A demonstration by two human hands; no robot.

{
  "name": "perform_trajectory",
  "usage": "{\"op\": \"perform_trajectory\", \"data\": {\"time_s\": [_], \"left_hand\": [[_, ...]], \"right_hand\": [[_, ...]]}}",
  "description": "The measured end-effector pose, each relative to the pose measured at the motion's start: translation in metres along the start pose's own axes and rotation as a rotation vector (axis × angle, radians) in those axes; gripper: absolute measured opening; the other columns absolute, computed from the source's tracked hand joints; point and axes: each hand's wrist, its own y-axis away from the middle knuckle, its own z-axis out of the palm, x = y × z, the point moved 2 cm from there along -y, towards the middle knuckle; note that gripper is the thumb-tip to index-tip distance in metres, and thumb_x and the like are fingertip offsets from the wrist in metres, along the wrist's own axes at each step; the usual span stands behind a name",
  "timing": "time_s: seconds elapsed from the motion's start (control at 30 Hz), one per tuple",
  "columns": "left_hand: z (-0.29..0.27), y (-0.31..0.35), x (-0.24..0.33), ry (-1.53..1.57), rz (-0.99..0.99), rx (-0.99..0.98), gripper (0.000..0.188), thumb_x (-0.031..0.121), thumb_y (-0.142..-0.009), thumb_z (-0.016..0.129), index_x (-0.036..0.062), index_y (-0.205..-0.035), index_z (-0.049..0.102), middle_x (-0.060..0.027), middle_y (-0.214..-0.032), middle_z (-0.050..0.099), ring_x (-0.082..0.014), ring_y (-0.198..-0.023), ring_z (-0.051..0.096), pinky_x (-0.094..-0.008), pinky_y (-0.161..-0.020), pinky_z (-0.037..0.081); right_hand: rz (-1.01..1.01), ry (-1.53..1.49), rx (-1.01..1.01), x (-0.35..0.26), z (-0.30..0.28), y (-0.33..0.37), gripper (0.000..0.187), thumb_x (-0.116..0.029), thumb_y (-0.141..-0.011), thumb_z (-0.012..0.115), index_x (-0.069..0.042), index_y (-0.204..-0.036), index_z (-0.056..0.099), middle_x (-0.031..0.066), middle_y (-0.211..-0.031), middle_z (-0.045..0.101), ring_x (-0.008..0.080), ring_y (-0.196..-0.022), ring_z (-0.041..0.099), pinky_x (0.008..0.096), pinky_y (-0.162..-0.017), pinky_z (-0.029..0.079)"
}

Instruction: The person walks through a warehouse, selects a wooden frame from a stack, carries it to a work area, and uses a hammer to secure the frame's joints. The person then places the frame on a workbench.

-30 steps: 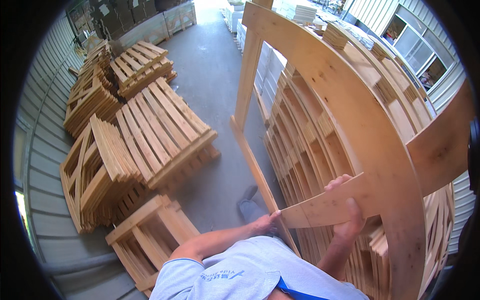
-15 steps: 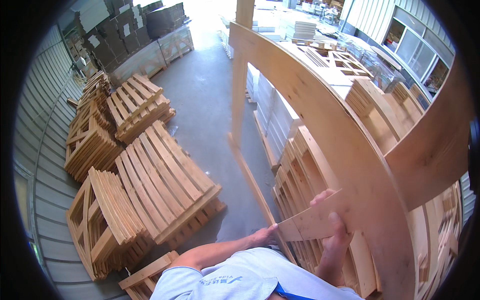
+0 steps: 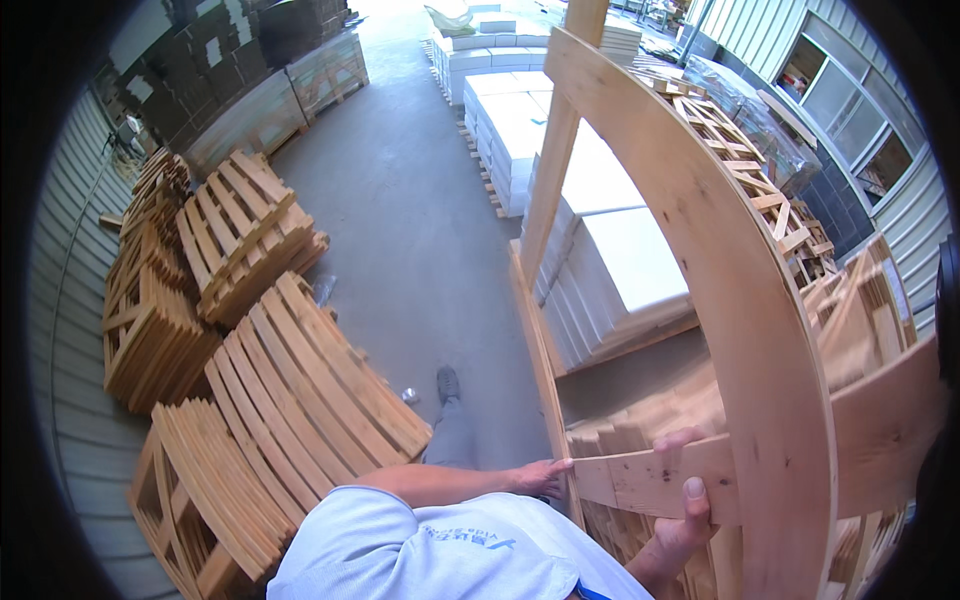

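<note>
A large frame of flat wooden boards [image 3: 765, 340] stands upright at my right, its boards joined at the corners and bent-looking through the lens. My left hand [image 3: 540, 479] is closed on its narrow left-hand edge board, near the lower corner; part of the fingers is behind the wood. My right hand [image 3: 686, 525] grips the lower crosspiece [image 3: 650, 478], thumb on the near face and fingertips showing over the upper edge. The frame is clear of my body and reaches far ahead of me.
Stacks of slatted wooden panels [image 3: 315, 365] and triangular-braced frames [image 3: 215, 480] line the left, by a corrugated wall [image 3: 75, 330]. White boxes [image 3: 640, 262] stand on pallets beyond the frame. More stacked wood [image 3: 650, 410] is at right. A grey floor aisle [image 3: 400, 210] runs ahead.
My view has shifted, and the frame sits farther right in it. My foot now shows on the aisle floor, and more white boxes have come into view. Both hands keep their grip.
</note>
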Motion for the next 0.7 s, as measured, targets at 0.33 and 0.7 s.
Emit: {"op": "perform_trajectory", "data": {"time_s": [0.33,0.7], "left_hand": [[-0.083,0.047,0.262,-0.009,-0.139,0.074,0.072,0.058,-0.090,0.053,0.0046,-0.137,0.040,-0.0097,-0.126,0.054,-0.0201,-0.107,0.056,-0.0355,-0.088,0.047],[-0.218,0.035,0.485,-0.043,-0.027,0.182,0.093,0.062,-0.089,0.051,-0.0032,-0.147,0.018,-0.0207,-0.153,0.019,-0.0388,-0.137,0.028,-0.0469,-0.108,0.034]], "right_hand": [[0.102,-0.072,0.105,0.059,0.197,-0.192,0.062,-0.027,-0.075,0.063,0.003,-0.125,0.042,0.0175,-0.101,0.056,0.0254,-0.091,0.057,0.0400,-0.081,0.050],[0.104,-0.214,-0.049,0.146,0.349,-0.385,0.056,-0.025,-0.074,0.062,0.006,-0.119,0.048,0.0157,-0.101,0.057,0.0243,-0.091,0.057,0.0394,-0.082,0.049]]}}
